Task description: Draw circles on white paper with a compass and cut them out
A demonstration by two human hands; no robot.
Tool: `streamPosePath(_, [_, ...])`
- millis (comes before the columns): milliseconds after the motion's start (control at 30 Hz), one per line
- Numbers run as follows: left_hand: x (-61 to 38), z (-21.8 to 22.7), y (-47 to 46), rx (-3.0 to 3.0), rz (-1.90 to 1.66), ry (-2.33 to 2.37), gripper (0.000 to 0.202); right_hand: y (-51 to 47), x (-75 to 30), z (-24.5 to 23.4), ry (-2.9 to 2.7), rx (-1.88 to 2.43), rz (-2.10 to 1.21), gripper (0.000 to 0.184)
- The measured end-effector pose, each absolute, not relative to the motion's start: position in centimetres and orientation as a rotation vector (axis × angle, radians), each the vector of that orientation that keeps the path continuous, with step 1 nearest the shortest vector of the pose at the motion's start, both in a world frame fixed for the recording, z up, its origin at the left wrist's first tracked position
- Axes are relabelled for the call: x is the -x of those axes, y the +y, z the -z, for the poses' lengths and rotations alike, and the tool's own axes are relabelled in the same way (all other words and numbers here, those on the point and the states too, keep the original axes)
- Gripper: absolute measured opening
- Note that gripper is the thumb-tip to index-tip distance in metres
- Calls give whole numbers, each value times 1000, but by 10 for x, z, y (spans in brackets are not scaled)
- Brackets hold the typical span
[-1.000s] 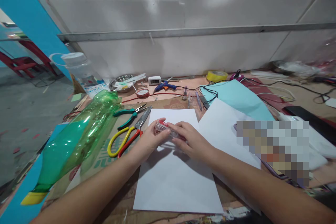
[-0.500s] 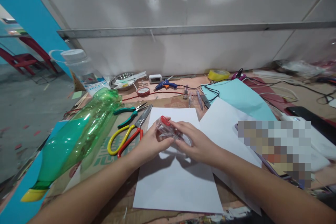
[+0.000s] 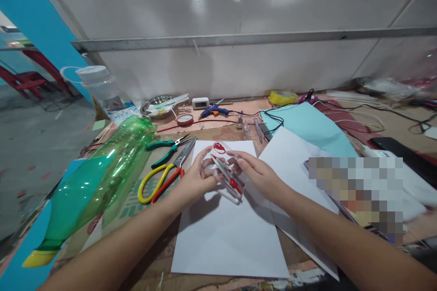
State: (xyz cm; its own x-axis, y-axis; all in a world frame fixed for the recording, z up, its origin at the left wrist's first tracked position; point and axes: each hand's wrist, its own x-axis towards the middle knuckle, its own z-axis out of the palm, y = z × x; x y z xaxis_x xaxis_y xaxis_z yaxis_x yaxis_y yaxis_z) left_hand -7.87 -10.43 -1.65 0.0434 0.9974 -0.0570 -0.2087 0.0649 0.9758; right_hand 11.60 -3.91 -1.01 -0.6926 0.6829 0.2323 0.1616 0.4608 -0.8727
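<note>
Clear case point(image 3: 228, 173) has turned in hands point(image 3: 195, 177), red marking point(image 3: 219, 148) unreadable.

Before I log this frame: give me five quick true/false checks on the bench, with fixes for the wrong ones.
1. The clear plastic item with red parts is between the left hand and the right hand. True.
2. That item lies flat on the floor. False: it is up at the hands, above a white sheet.
3. The scissors and pliers are on the person's left of that sheet. True.
4. Both scissor handles are black. False: one is yellow, the other red.
5. The blue glue gun is in the right hand. False: it lies beyond the sheet, toward the wall.
</note>
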Motion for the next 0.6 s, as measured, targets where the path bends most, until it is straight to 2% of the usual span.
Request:
streamPosePath(67, [83, 23, -99, -965, -1199, 1047, 96, -30, -116, 11, -1983, 846, -1350, 45])
streamPosePath(100, [86, 26, -97, -998, -1185, 1069, 98, -25, -117, 12, -1923, 902, -1417, 46])
streamPosePath(167, [94, 31, -93, -1257, -1189, 1210, 84, -16, -116, 15, -1866, 986, -1503, 46])
streamPosePath(300, [108, 33, -90, -1976, -1096, 1498, 28, -6, -114, 20, -1901, 1103, -1534, 43])
streamPosePath(433, [107, 30, -91, -2564, -648, 1485, 21, -5, -113, 22, -2014, 1157, -1403, 39])
streamPosePath(600, [101, 26, -92, -2617, -454, 1488, 13, -4, -118, 19, -2145, 1197, -1130, 35])
